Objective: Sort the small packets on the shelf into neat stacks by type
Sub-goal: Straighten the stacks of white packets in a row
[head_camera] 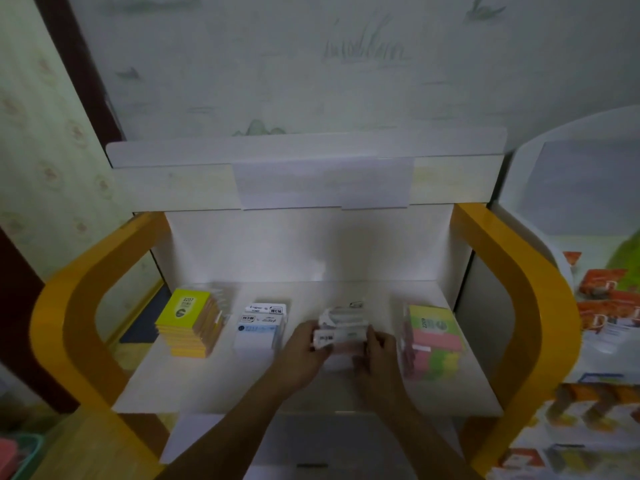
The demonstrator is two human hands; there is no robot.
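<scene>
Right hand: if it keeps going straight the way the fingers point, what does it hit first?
The right hand points up-left into the white packets it already holds with the left hand. Past those, likely the shelf's white back panel; depth is unclear.

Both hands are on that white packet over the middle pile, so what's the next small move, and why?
Probably lower the white packet squarely onto the white pile beneath and release. Left hand and right hand pinch its ends just above that loose pile, while the yellow stack and blue-white stack already look tidy.
</scene>
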